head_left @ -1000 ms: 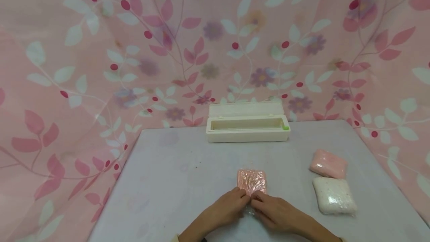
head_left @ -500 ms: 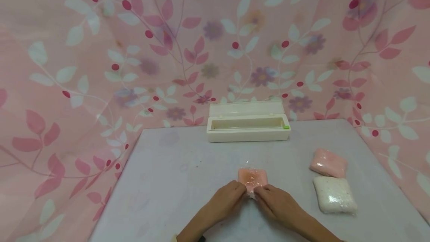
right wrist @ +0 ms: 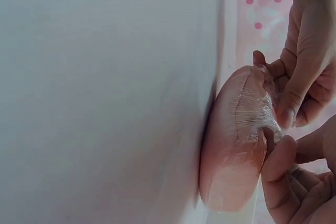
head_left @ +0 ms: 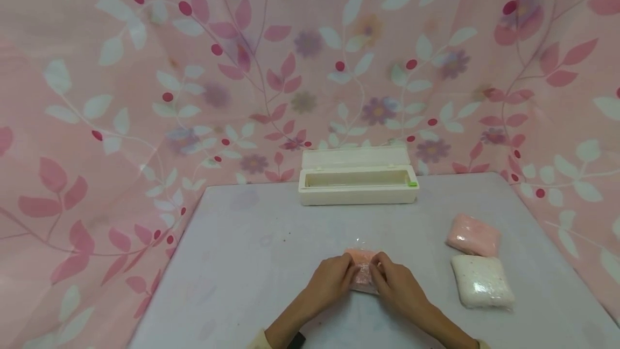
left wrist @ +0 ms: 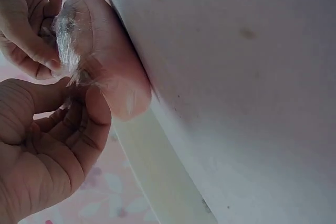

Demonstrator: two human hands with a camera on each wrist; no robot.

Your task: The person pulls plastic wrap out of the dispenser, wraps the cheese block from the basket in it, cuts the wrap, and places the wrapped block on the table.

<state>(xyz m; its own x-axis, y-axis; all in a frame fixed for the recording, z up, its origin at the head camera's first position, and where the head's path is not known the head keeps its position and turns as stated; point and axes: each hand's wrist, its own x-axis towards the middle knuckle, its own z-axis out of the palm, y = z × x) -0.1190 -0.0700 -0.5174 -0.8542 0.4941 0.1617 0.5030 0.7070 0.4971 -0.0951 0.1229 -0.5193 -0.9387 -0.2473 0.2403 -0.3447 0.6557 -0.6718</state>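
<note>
A pink, rounded block (head_left: 364, 280) in clear cling film (right wrist: 257, 109) rests on the table in front of the person. My left hand (head_left: 328, 278) is at its left side, thumb and fingertips pinching gathered film. From the right, my right hand (head_left: 401, 285) pinches the film close beside the left fingertips. Both wrist views show the film bunched into creases on the side of the pink block (left wrist: 125, 85) where the fingers meet. Part of the block's top is hidden behind the hands in the head view.
On the right of the table (head_left: 232, 263) lie a pink wrapped block (head_left: 473, 236) and a white wrapped block (head_left: 482, 282), edges together. A long white box (head_left: 358, 196) with its lid raised stands at the back, before a pink floral curtain (head_left: 300, 58).
The block has been turned over between the hands, from creased film on top to a smoother face, then creased film again. Both hands have shifted slightly away from the person.
</note>
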